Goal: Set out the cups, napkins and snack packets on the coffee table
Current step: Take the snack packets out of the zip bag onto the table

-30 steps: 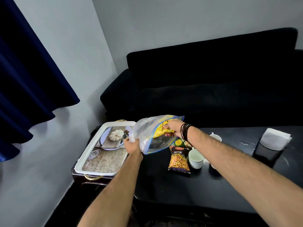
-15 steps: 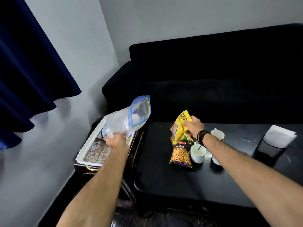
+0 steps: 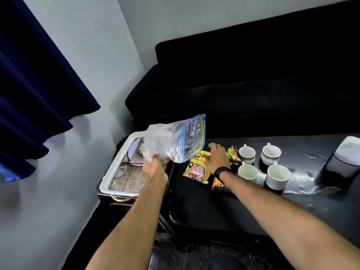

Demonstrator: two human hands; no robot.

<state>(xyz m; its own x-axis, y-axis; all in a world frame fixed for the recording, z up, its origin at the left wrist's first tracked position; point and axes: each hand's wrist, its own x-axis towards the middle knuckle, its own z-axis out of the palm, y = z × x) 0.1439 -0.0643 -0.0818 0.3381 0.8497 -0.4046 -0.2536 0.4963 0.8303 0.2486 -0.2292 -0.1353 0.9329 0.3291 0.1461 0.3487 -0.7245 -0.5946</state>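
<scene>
My left hand (image 3: pixel 154 167) grips the bottom of a clear zip bag (image 3: pixel 175 141) with a blue seal, held up over the gap between the white tray (image 3: pixel 113 172) and the black coffee table (image 3: pixel 214 207). My right hand (image 3: pixel 218 157) lies flat, fingers spread, on a yellow snack packet (image 3: pixel 195 169) lying on the table. A green packet (image 3: pixel 233 153) and an orange mixture packet (image 3: pixel 219 184) lie beside my wrist, partly hidden by it. Several white cups (image 3: pixel 276 176) stand to the right. White napkins (image 3: pixel 349 152) sit in a dark holder at the far right.
A black sofa (image 3: pixel 253 84) runs behind the table. The tray rests on a low dark stand against the grey wall (image 3: pixel 58 191), with a printed mat in it. A dark blue curtain (image 3: pixel 29 84) hangs at the left. White smears mark the tabletop near the cups.
My right hand pulled the yellow packet out of the zip bag and laid it flat on the table beside the other packets. My left hand moved the emptied bag left toward the tray.
</scene>
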